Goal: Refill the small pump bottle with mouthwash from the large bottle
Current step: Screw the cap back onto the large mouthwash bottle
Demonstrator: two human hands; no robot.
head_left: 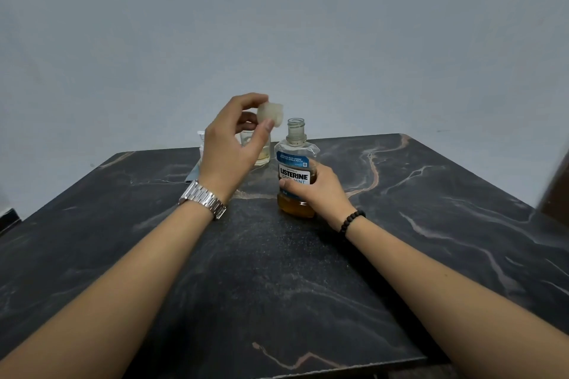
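Both hands busy: left hand (pixel 234 148) pinches cap (pixel 271 114), right hand (pixel 317 191) grips bottle (pixel 296 169).

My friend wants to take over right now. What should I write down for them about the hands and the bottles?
Left hand: raised, pinching the translucent white cap.
Right hand: gripping the large clear Listerine bottle of amber mouthwash, upright on the dark marbled table, mouth open.
Small clear bottle: behind the left hand, mostly hidden; little liquid shows inside.
Done: large bottle uncapped.
Left: put the cap down, pour into the small bottle, close both.
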